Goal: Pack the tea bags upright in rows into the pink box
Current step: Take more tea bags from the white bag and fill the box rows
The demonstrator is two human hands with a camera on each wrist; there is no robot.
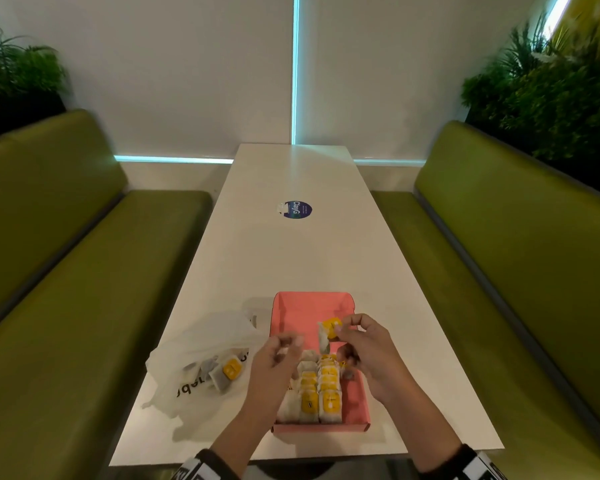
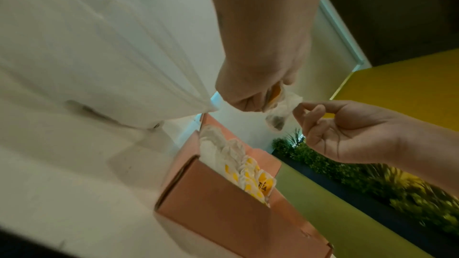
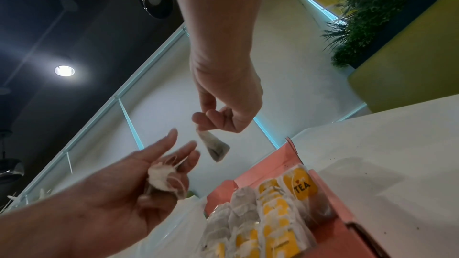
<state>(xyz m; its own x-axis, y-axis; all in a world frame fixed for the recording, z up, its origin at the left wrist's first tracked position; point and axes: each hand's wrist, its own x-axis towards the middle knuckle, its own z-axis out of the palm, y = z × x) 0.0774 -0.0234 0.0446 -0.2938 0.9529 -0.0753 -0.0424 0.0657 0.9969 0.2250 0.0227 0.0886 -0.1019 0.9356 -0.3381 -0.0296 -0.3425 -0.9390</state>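
Observation:
The pink box [image 1: 288, 317] lies open on the white table, with several tea bags [image 1: 321, 386] standing in rows at its near end. Over the box my right hand [image 1: 342, 329] pinches a yellow-tagged tea bag [image 1: 323, 341], which hangs free from the fingers [image 3: 201, 123] as a pouch [image 3: 216, 146]. My left hand [image 1: 288, 342] is just left of it, blurred. Its lower fingers hold a crumpled tea bag [image 3: 160, 177] with loose strings. The left fingertips [image 3: 193, 151] are close to the hanging pouch and do not touch it. The packed rows [image 3: 270, 209] show "TEA" tags.
A white plastic bag [image 1: 205, 355] holding more tea bags [image 1: 227, 370] lies left of the box. A round blue sticker [image 1: 298, 209] is mid-table. Green benches [image 1: 66, 271] [image 1: 499, 271] flank the table, and plants stand behind them. The far half of the box floor is bare.

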